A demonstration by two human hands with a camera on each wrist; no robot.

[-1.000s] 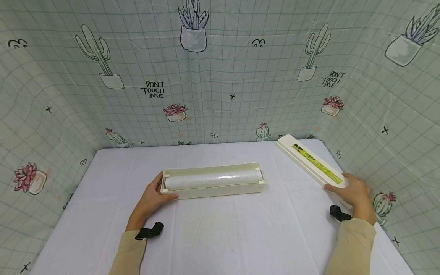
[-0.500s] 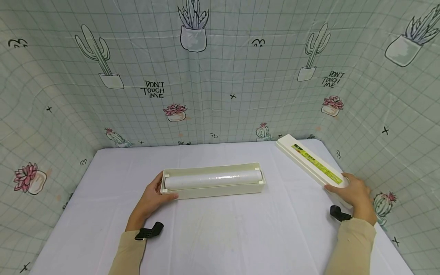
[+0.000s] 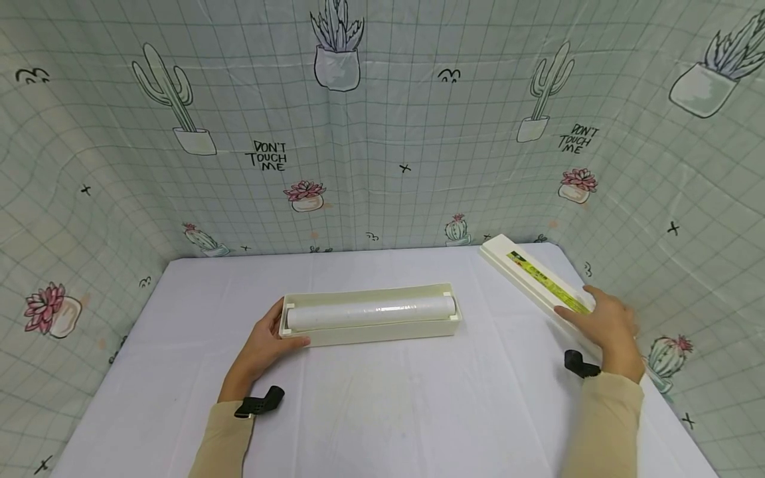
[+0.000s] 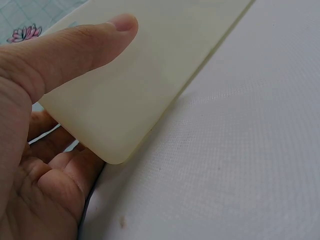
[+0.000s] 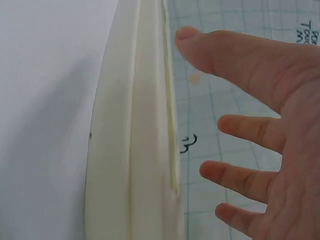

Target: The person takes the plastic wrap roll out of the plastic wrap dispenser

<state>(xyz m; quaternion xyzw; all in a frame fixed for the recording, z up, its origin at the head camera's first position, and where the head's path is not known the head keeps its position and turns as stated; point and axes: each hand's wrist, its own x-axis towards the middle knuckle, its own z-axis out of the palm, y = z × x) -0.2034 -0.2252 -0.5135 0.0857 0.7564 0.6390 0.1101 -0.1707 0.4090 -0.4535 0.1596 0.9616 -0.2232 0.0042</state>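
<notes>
Two hands are in view, each at one long cream item. The left hand (image 3: 263,342) grips the near end of an uncovered box (image 3: 382,333). Its thumb (image 4: 100,47) lies flat against the front wall; the other fingers pass behind the end and are partly hidden there. From those fingers the box extends lengthwise away towards the right hand, resting on a white cloth (image 3: 370,405). Inside, starting just past the fingers and running nearly the full length, lies a white roll (image 3: 370,313) with a shiny surface. Small tabs show near both ends of the roll.

The right hand (image 3: 606,326) holds nothing. Its fingers are straight and spread, with the thumb held apart from them. The lid (image 3: 530,282) lies alongside, and the right wrist view shows a gap between its edge and the visible fingertips. Its near part is partly covered by this hand in the head view; the rest slants away beyond the thumb to the back edge of the cloth. A yellow-green label (image 3: 546,280) runs along its top, ending close to the thumb; its print is too small to read.

Behind each hand, at the wrist, sits a black camera (image 3: 263,402) beside a beige sleeve (image 3: 224,438). Well beyond all fingers hangs a checked curtain (image 3: 382,133) printed with potted cacti.
</notes>
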